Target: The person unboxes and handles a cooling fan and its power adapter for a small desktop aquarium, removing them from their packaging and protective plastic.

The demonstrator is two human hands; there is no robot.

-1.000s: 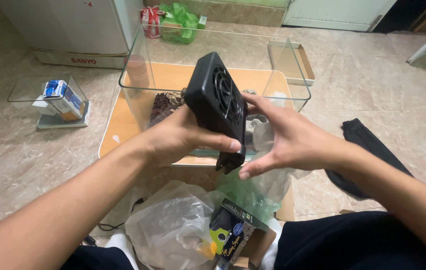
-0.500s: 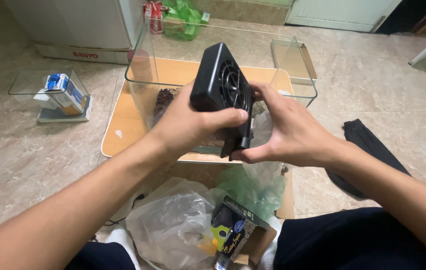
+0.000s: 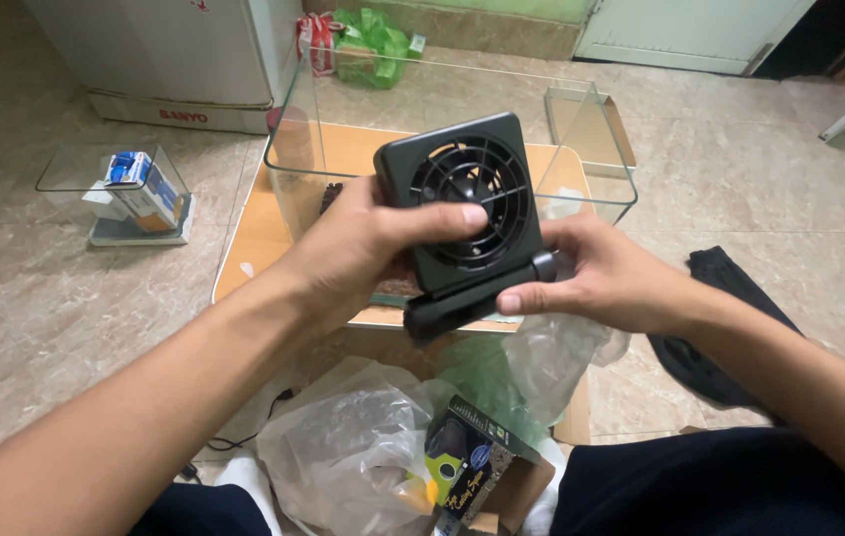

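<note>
Gripping a black square fan [image 3: 469, 203], both hands hold the unit raised in front of the glass tank [image 3: 596, 159], grille facing the camera. The left hand [image 3: 363, 248] is closed around the fan's left edge, with the thumb laid flat across the round grille and the remaining fingers hidden behind the housing. The left forearm enters from the lower left corner and runs diagonally upward to the wrist. The right hand [image 3: 606, 273] is closed on the fan's lower right corner, the thumb pressed against the end of the black clamp bar [image 3: 452, 310] at the hinge, the fingers curled behind. The right forearm enters from the lower right edge.

The fan is tilted slightly, top edge leaning right, with the clamp bar hanging below the housing. The tank stands on a low wooden bench [image 3: 254, 248] on the tiled floor. Below the hands lie a clear plastic bag [image 3: 343, 447] and an opened printed carton [image 3: 477, 471]. A smaller glass container [image 3: 55, 179] holding a blue and white box [image 3: 139, 189] sits well apart to the left. A dark cloth [image 3: 710, 337] lies on the floor near the right forearm.
</note>
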